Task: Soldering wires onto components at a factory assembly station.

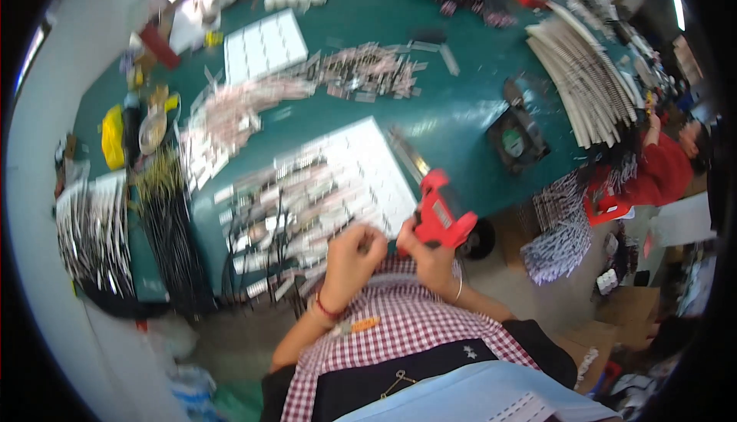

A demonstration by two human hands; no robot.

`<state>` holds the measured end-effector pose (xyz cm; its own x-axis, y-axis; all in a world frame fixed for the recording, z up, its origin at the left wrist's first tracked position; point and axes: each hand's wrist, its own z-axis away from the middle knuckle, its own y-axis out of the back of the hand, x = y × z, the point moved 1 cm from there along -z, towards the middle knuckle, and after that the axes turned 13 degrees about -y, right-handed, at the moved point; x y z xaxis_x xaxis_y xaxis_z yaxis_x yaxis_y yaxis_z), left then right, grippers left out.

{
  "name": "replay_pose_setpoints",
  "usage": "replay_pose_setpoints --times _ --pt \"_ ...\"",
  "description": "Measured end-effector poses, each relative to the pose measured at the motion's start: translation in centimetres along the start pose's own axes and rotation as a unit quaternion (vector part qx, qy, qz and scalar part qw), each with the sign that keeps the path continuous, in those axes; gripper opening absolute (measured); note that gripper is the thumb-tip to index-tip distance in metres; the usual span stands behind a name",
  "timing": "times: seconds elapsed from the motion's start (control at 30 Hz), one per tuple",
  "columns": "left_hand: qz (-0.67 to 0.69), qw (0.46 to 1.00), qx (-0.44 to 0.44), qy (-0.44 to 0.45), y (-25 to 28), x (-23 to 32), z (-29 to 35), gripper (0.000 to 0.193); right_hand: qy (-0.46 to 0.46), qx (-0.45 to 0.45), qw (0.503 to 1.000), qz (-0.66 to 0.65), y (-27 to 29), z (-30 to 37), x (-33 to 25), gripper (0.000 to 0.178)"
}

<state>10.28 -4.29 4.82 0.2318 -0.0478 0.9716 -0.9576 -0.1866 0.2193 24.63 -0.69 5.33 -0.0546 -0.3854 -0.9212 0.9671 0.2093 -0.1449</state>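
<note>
R hand (431, 262): grip closed round red/blk tool (444, 211), over near edge of green surface (461, 92), just right of white board (362, 142). L hand (355, 259): fingers curled, can't tell if grip's shut or holding. Blk box (531, 158): prob. round greenish item (513, 142) inside. Strips (307, 201) on board blurred; tool's handle mostly hidden.

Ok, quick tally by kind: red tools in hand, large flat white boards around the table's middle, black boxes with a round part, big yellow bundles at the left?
Red tool in the right hand: 1
White boards: 2
Black box: 1
Yellow bundle: 1
Total: 5
</note>
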Motion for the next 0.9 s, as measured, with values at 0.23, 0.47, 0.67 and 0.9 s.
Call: replay_pose_setpoints --times 0.23,0.47,0.67,0.9 --pt "-0.002 0.998 -0.05 0.046 0.3 -1.4 0.5 0.007 0.045 0.016 0.999 -0.014 1.4 -0.2 2.0 0.042" --pt "-0.228 0.973 -0.001 0.02 3.9 -2.3 0.3 0.003 -0.013 -0.04 0.999 -0.011 7.5 1.1 4.0 0.041" --pt "-0.316 0.949 0.009 0.001 2.1 -3.7 0.7 0.004 -0.08 -0.099 0.991 0.044 10.7 3.4 5.5 0.025" --pt "-0.397 0.918 0.005 -0.009 2.4 -3.8 0.6 0.004 -0.167 -0.113 0.979 0.026 11.5 2.7 5.9 0.028"
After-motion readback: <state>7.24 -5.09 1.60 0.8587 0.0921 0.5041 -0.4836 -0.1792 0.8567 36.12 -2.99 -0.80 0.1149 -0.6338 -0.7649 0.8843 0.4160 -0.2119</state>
